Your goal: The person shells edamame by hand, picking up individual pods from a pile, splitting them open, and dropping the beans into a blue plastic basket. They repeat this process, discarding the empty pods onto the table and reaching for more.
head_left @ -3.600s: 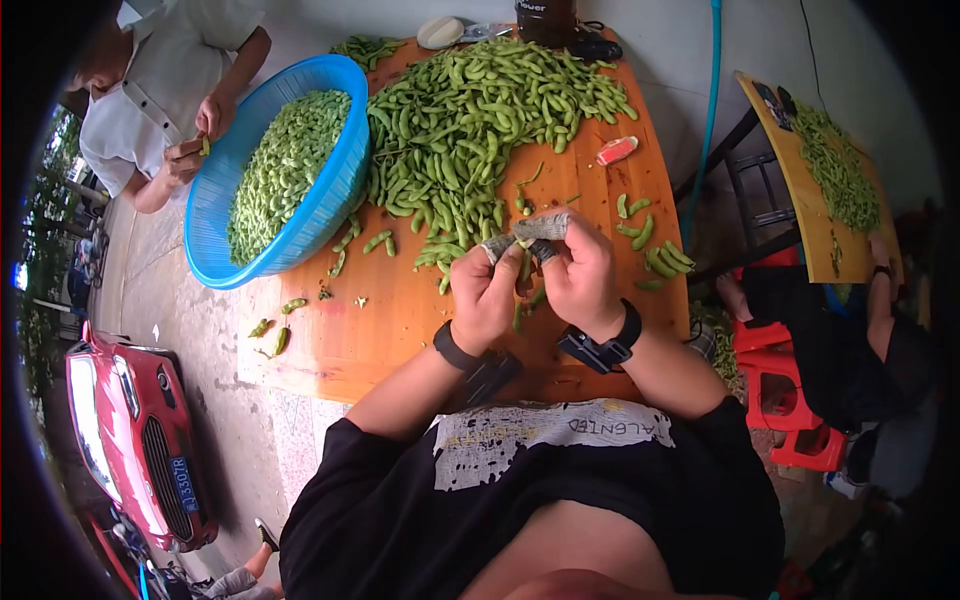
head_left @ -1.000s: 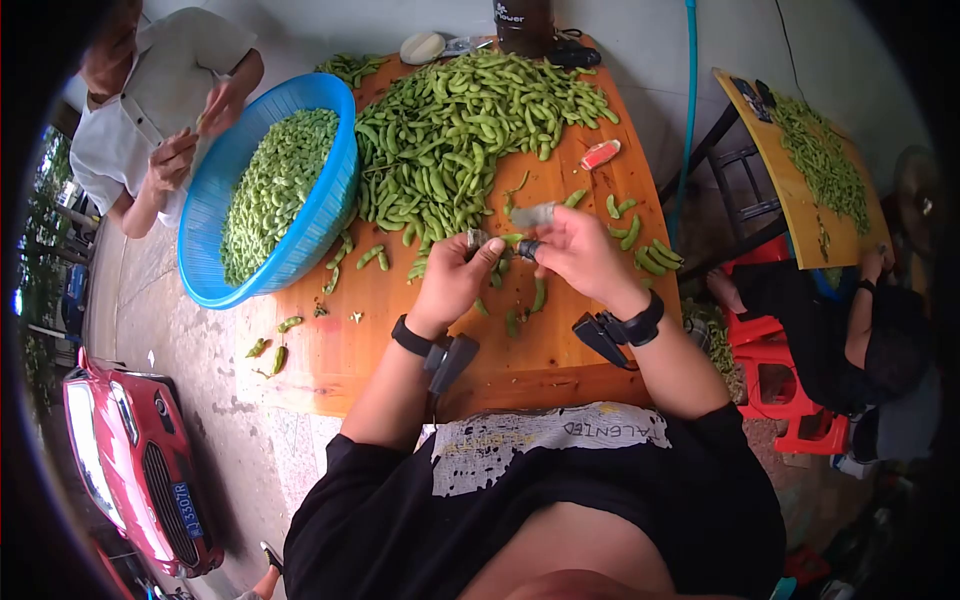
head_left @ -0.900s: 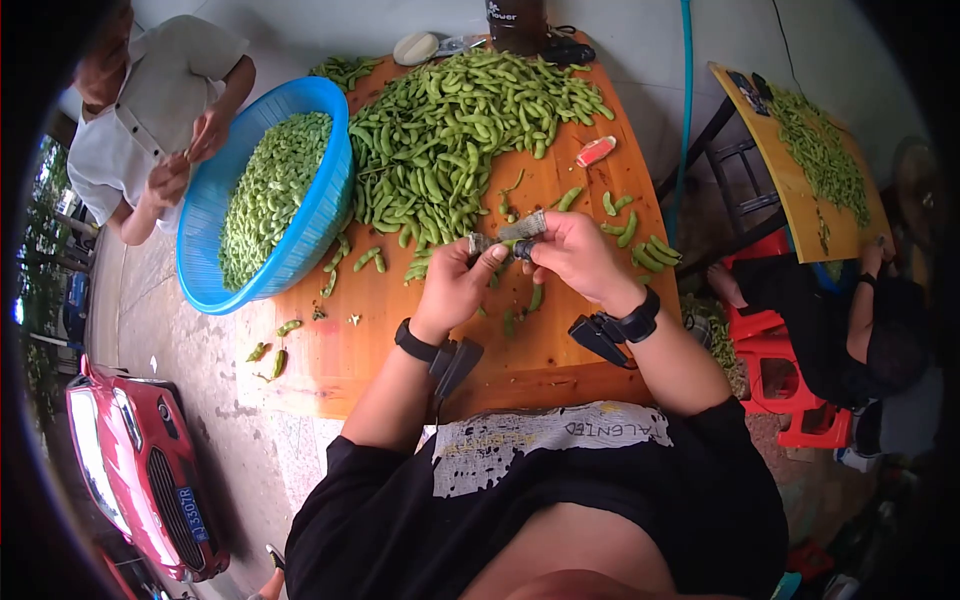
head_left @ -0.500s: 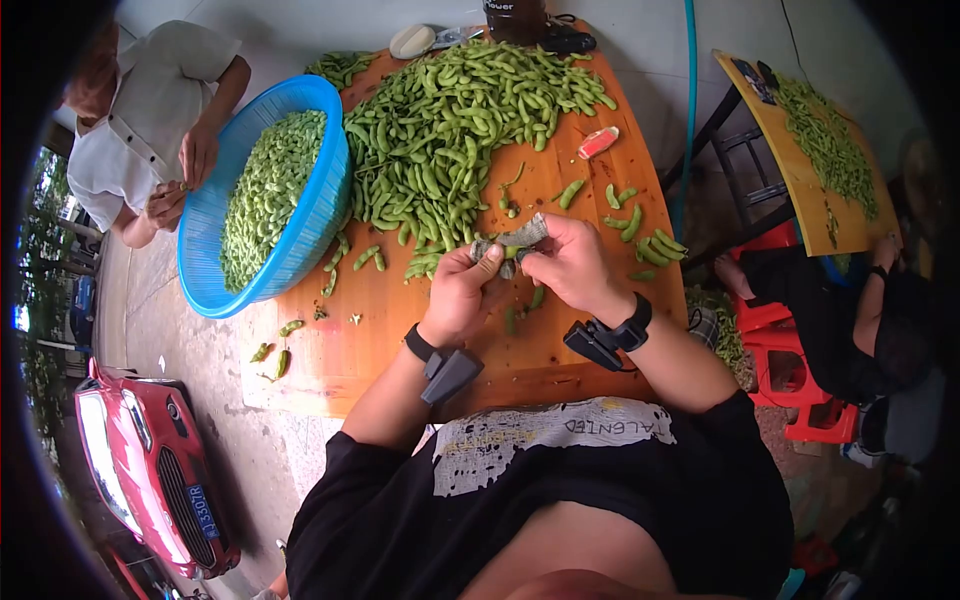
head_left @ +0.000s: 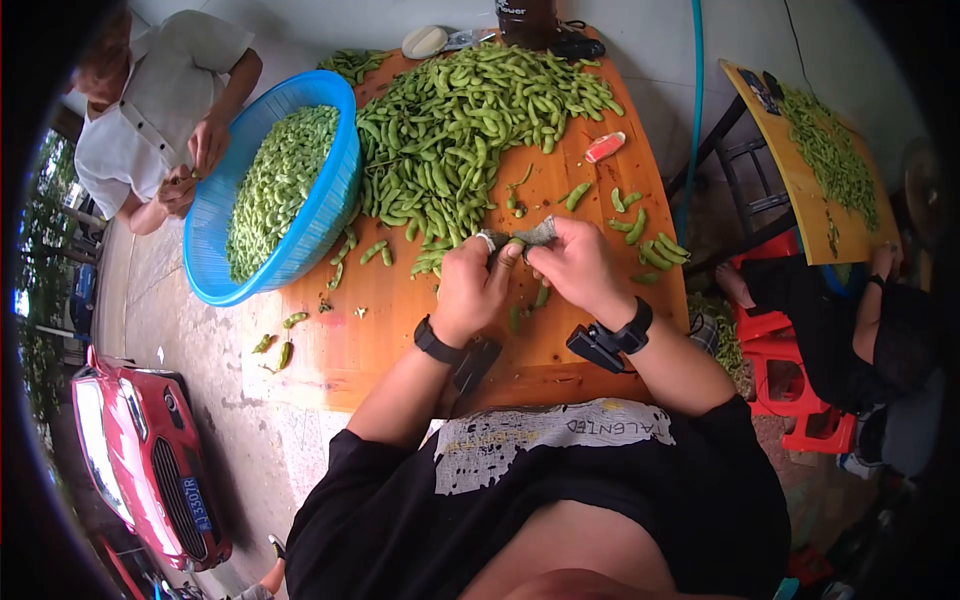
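Observation:
My left hand (head_left: 474,288) and my right hand (head_left: 580,268) meet above the wooden table (head_left: 350,365), fingers closed around a green soybean pod (head_left: 515,242). Only a small part of the pod shows between the fingertips. Grey wrapping (head_left: 540,233) covers some fingertips on both hands. Just beyond them lies a large heap of soybean pods (head_left: 440,150). To the left, a blue plastic basket (head_left: 205,262) leans at the table's edge, filled with shelled beans (head_left: 280,190).
Loose pods (head_left: 660,250) and a red-and-white packet (head_left: 604,147) lie at right. A dark container (head_left: 527,20) stands at the back. Across the basket, a person in a white shirt (head_left: 150,120) works with both hands. Red stools (head_left: 790,380) and another pod-covered table (head_left: 810,200) are at right.
My left hand has turned, its thumb now pointing up against the pod, and the wrist device has rotated with it. Less of the pod and the grey wrapping shows. The view has shifted slightly.

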`<state>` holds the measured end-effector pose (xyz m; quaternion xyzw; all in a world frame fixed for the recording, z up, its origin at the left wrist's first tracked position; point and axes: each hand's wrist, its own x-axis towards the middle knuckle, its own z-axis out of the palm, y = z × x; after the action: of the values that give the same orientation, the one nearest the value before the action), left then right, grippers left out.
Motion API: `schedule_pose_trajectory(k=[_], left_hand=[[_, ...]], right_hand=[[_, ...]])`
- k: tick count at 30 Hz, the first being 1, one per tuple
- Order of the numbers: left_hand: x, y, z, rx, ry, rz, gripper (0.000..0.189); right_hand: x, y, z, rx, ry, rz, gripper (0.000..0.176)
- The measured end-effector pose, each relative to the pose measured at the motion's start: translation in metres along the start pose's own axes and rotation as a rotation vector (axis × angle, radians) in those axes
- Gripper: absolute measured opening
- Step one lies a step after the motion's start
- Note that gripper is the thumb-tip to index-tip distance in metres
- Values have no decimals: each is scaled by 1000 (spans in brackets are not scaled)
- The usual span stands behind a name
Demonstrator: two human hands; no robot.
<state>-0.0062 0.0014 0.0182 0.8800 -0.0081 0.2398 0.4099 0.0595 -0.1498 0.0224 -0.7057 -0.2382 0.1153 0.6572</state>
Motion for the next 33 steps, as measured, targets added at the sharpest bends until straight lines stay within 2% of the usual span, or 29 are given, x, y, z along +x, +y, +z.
schedule_pose_trajectory(k=[1,3,5,7,8,9,11,12,13,14,15,16,18,19,20,21,22,24,27,29,33], left_hand=[[-2,2,4,1,10,0,29],[-7,0,14,-256,85,-127,28],[-18,-15,31,-293,69,-180,25],[-20,-15,42,-847,92,-471,24],[-21,-8,39,-989,39,-544,26],[-21,-12,42,-991,43,-540,26],[-20,-18,47,-897,28,-401,27],[-23,-24,44,-847,-77,-451,26],[-21,-19,37,-851,-79,-453,26],[-17,-8,28,-954,-198,-508,25],[-13,4,21,-1059,-316,-561,23],[-8,14,15,-1101,-350,-626,17],[-7,4,13,-1228,-366,-686,16],[-7,-1,11,-1345,-384,-743,14],[-2,4,5,-1298,-265,-812,11],[3,4,0,-1307,-258,-808,11],[6,1,-5,-1197,-152,-781,11],[13,0,-9,-1068,2,-737,12],[12,-11,-10,-1083,18,-687,15],[12,-16,-8,-1059,30,-675,19],[14,-18,-12,-972,41,-652,22]], right_hand=[[-2,-5,3,-66,48,-104,12],[-6,-8,7,-439,128,-408,13],[-7,-6,10,-627,155,-627,15],[-9,-11,10,-675,129,-637,16],[-10,-14,10,-720,101,-642,17],[-11,-14,11,-721,99,-647,17],[-12,-12,8,-651,35,-480,10],[-11,-7,2,-452,-19,-302,6],[-8,-2,-5,-254,-71,-121,5],[-3,-8,-12,23,-95,171,11],[1,-17,-17,205,-102,338,6],[5,-21,-23,237,-103,365,6],[11,-35,-33,203,-96,369,7],[16,-34,-45,33,-165,285,9],[21,-34,-62,-445,-250,86,12],[28,-38,-76,-920,-329,-127,16],[34,-42,-80,-1083,-291,-173,21],[50,-46,-61,-1023,-245,-156,21],[87,-21,-18,-987,-189,-145,18],[107,5,6,-1111,-170,-94,19],[115,21,15,-1063,-172,-25,21]])
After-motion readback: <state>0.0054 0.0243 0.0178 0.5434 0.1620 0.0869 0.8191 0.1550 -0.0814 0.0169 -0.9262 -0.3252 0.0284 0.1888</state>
